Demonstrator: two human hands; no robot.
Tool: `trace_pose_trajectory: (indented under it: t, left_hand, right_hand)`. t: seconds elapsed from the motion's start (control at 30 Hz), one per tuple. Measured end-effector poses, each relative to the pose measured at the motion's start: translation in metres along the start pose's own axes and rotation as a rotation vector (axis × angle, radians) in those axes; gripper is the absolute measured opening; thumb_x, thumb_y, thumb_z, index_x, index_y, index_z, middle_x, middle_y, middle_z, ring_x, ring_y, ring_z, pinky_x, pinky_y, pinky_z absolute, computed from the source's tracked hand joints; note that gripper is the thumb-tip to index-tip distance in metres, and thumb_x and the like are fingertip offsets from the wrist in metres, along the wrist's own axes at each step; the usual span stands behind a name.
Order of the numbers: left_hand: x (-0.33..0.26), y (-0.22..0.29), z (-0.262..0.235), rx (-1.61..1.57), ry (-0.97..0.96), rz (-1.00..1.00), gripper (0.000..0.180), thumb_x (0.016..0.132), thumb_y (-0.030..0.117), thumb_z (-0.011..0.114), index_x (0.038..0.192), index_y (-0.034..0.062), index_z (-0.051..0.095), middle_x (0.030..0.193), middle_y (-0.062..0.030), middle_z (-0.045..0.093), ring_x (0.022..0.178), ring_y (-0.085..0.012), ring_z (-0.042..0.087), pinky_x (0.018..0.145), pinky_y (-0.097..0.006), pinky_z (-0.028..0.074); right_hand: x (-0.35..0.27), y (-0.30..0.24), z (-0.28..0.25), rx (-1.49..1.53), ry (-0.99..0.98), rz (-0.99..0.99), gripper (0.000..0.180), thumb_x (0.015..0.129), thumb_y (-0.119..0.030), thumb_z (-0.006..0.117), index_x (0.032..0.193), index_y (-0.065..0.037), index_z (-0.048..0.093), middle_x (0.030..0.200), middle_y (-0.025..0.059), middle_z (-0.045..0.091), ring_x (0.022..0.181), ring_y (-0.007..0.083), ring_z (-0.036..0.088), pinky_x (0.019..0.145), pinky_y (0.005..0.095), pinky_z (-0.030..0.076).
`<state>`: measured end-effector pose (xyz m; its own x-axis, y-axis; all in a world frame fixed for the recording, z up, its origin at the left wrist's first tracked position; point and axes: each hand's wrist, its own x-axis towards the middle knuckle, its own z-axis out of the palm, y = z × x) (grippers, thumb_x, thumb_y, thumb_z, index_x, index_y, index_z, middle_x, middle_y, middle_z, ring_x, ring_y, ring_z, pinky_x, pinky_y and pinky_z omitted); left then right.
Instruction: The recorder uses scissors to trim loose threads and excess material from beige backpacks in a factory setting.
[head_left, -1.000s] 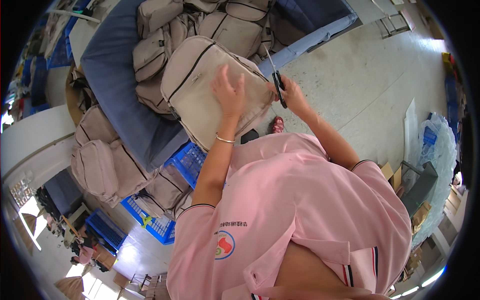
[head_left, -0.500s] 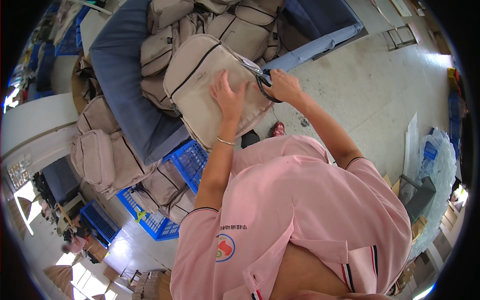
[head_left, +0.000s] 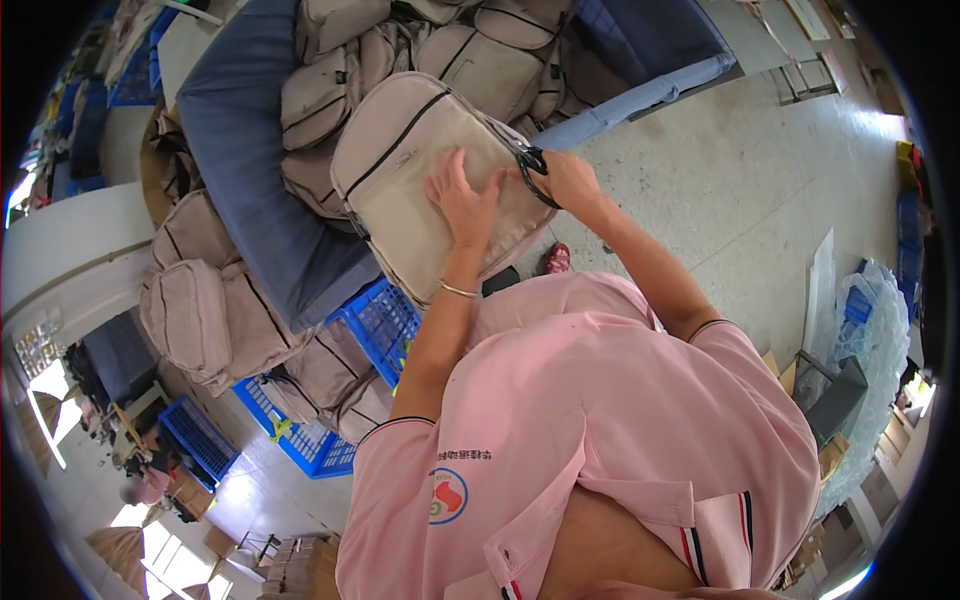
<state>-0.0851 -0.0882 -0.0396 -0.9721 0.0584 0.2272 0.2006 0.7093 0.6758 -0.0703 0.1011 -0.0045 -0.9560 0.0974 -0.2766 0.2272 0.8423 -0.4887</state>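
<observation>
A beige backpack (head_left: 400, 210) with dark zipper lines lies in front of me, its far part against the pile in a blue-lined bin. My left hand (head_left: 465, 203) rests flat on its front panel, fingers spread. In my right hand (head_left: 568, 180) is a pair of black-handled scissors (head_left: 535, 178), held at the backpack's right edge. The blades are mostly hidden along that edge, so I cannot tell what they touch.
More beige backpacks (head_left: 475, 68) fill the bin with blue fabric sides (head_left: 235, 150). On the left, further backpacks (head_left: 190, 320) lie on and beside a blue plastic crate (head_left: 325, 455). Clear plastic wrap (head_left: 880, 370) is bunched at the right.
The scissors have moved slightly, and their blades, plain to see before, are now mostly hidden at the backpack's edge. My left hand has shifted a little to the right.
</observation>
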Motion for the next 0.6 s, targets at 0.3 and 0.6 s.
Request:
trace_pose_trajectory:
  t: [0.3, 0.6]
  left_hand:
    - [-0.011, 0.003, -0.018, 0.011, 0.044, -0.01, 0.059, 0.082, 0.037, 0.074, 0.128, 0.0065, 0.054, 0.137, -0.0136, 0.052, 0.133, -0.0308, 0.043, 0.114, -0.055, 0.022]
    - [-0.101, -0.074, -0.104, -0.013, 0.642, -0.501, 0.034, 0.091, 0.023, 0.069, 0.114, -0.0009, 0.064, 0.105, -0.0141, 0.067, 0.097, -0.0258, 0.062, 0.089, -0.039, 0.046]
  right_hand:
    - [0.035, -0.036, -0.002, 0.282, 0.288, -0.037, 0.038, 0.081, -0.034, 0.076, 0.089, -0.004, 0.055, 0.079, 0.0215, 0.066, 0.08, 0.0435, 0.064, 0.07, 0.0519, 0.048]
    - [0.03, -0.024, 0.018, 0.345, 0.192, -0.164, 0.027, 0.083, -0.019, 0.072, 0.095, -0.004, 0.053, 0.076, 0.0199, 0.06, 0.072, 0.0392, 0.059, 0.066, 0.0443, 0.046]
